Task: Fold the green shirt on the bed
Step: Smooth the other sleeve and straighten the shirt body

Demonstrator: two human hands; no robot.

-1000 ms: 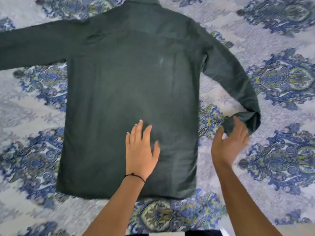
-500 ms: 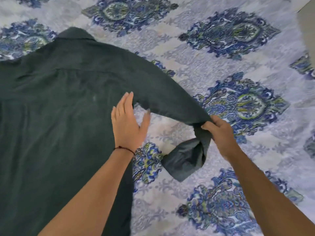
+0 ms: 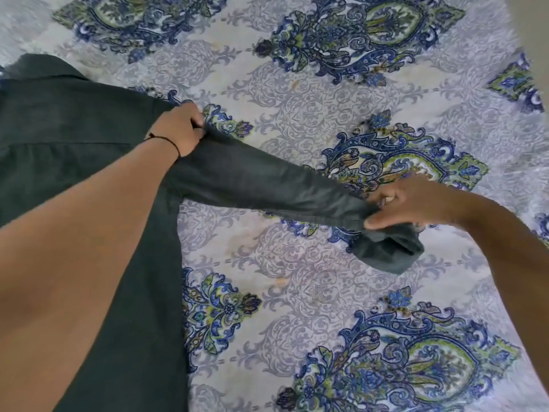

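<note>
The dark green shirt (image 3: 74,123) lies back-up on the bed, its body filling the left of the view and its collar at the upper left. Its right sleeve (image 3: 267,182) stretches out to the right, lifted a little off the sheet. My left hand (image 3: 178,129) grips the sleeve at the shoulder seam. My right hand (image 3: 413,203) pinches the sleeve just above the cuff (image 3: 389,251), which hangs folded below my fingers. The shirt's left side is out of view.
A pale bedsheet (image 3: 297,292) printed with blue and green paisley motifs covers the bed all around the shirt. At the top right corner a plain beige surface (image 3: 537,40) shows beyond the bed's edge.
My left hand left the shirt's side and took hold of the shoulder seam. My right hand pulled the sleeve outward to the right, so it now runs straight. The view shifted right.
</note>
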